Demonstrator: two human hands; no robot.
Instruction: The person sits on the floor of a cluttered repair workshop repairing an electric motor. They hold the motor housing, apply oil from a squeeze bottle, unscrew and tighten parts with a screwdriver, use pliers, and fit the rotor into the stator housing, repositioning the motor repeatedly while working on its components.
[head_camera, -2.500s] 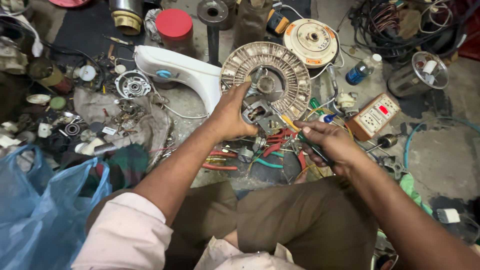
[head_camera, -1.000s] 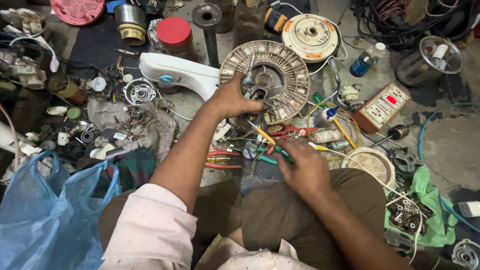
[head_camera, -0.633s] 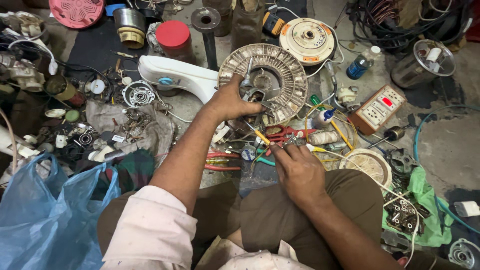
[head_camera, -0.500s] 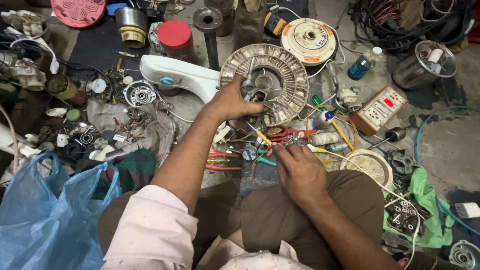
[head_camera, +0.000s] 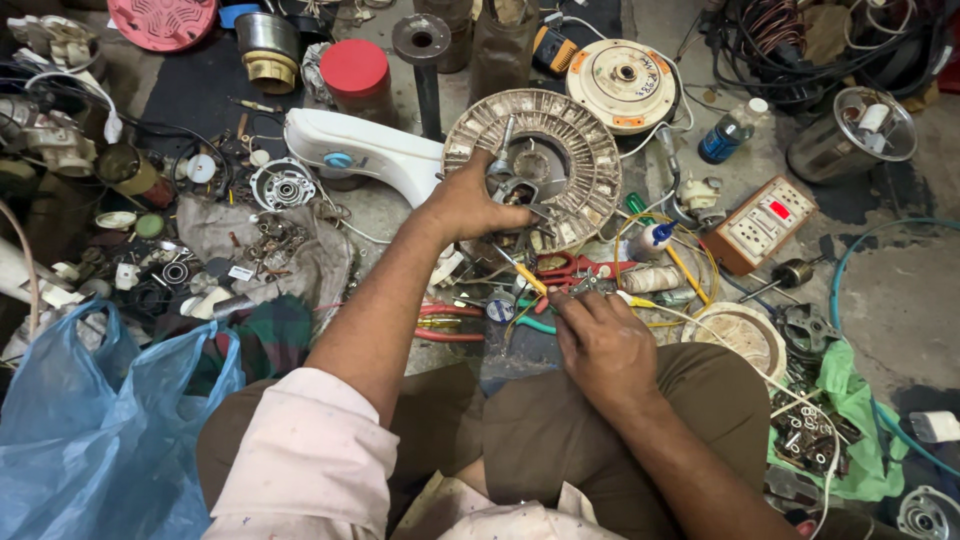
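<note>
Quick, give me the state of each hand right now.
Left hand: closed on the rim of the round motor core, gripping it.
Right hand: fingers curled over the tools on the floor; cannot tell if it holds anything.

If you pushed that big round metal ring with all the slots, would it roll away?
Probably not: the slotted metal ring lies flat on the floor, so it would likely slide. It looks like solid stacked metal, so probably heavy and stiff. The left hand rests on its rim, which should steady it.
</note>
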